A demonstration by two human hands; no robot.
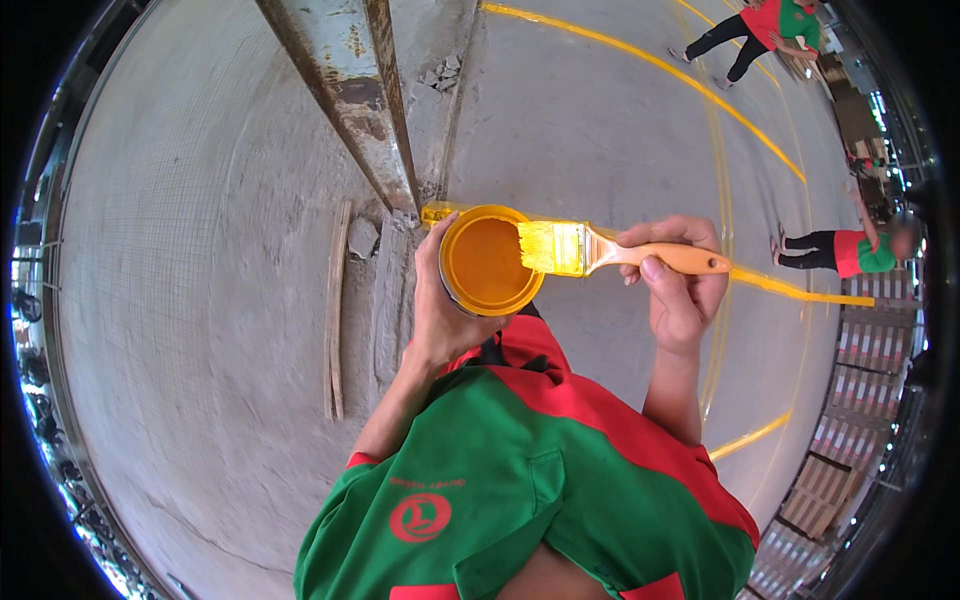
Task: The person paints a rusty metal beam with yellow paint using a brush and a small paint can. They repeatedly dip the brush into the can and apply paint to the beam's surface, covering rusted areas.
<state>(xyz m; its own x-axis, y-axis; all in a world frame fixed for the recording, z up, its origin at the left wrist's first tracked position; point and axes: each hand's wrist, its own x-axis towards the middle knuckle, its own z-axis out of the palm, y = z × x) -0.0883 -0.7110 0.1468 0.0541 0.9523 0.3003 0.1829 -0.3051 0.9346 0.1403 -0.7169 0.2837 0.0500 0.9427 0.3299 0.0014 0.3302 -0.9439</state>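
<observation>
My left hand is wrapped round an open paint can with a yellow-smeared rim, held in front of my body. Inside it the yellow-orange paint shows. A paintbrush with a wooden handle is gripped between the thumb and fingers of my right hand. Its bristles are coated in yellow and reach over the right side of the can's rim. Whether they touch the rim cannot be told.
A rusty steel column stands ahead, its foot near the can. Wooden strips and a stone lie on the left. Painted yellow lines cross the floor. Two people are to the right, near stacked pallets.
</observation>
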